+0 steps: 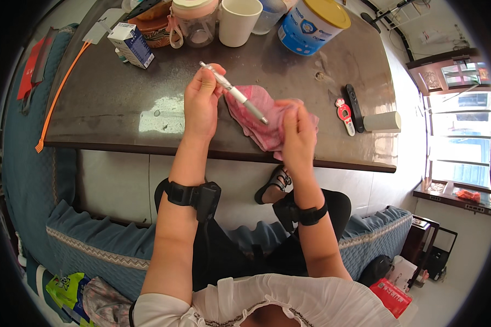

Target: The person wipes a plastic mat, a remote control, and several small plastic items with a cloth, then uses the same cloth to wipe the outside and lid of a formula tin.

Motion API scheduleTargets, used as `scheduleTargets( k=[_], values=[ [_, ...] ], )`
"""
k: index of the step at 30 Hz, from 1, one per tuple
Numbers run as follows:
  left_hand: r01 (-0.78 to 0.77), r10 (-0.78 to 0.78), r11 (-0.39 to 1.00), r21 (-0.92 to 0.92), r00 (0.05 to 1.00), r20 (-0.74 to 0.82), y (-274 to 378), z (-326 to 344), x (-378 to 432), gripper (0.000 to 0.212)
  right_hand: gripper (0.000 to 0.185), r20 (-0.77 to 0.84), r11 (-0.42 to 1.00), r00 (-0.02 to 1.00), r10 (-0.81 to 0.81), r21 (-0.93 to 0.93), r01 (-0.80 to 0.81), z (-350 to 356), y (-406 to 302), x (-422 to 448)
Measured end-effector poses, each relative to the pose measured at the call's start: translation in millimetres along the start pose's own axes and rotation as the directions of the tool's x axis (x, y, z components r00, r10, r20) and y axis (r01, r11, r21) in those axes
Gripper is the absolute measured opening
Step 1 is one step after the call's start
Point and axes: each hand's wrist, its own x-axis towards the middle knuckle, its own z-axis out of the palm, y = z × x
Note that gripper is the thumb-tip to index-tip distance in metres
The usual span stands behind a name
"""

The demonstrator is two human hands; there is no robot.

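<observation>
My left hand grips a silver and white click pen near its button end, with the tip pointing down to the right. Below the pen, a crumpled pink cloth lies on the dark table by its front edge. My right hand, slightly blurred, is at the right part of the cloth, fingers bent against it; it appears to pinch the fabric. The pen tip is a little left of the right hand, apart from it.
A milk carton, a lidded clear jar, a white cup and a blue tin stand along the far side. At right lie a red and white opener, a black remote and a pale cylinder.
</observation>
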Motion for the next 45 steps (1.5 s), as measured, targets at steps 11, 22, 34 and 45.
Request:
scheduleTargets(
  k=[11, 22, 34, 45],
  values=[
    [0.042, -0.069, 0.982, 0.186, 0.988, 0.138, -6, 13, -8, 0.028, 0.018, 0.164, 0.959, 0.958, -0.236, -0.122, 0.257, 27, 10, 12],
    [0.014, 0.007, 0.998, -0.059, 0.944, 0.330, -15, 10, -1, 0.033, 0.029, 0.249, 0.962, 0.966, -0.074, 0.274, 0.003, 14, 17, 26],
    [0.007, -0.022, 0.990, 0.140, 0.994, 0.107, -5, 12, 0, 0.027, 0.017, 0.056, 0.985, 0.985, -0.161, 0.074, 0.156, 19, 15, 0],
    [0.090, -0.112, 0.989, 0.116, 0.974, 0.199, -7, 15, 0, 0.030, 0.013, 0.039, 0.965, 0.972, -0.233, 0.135, 0.226, 19, 28, 8]
  ],
)
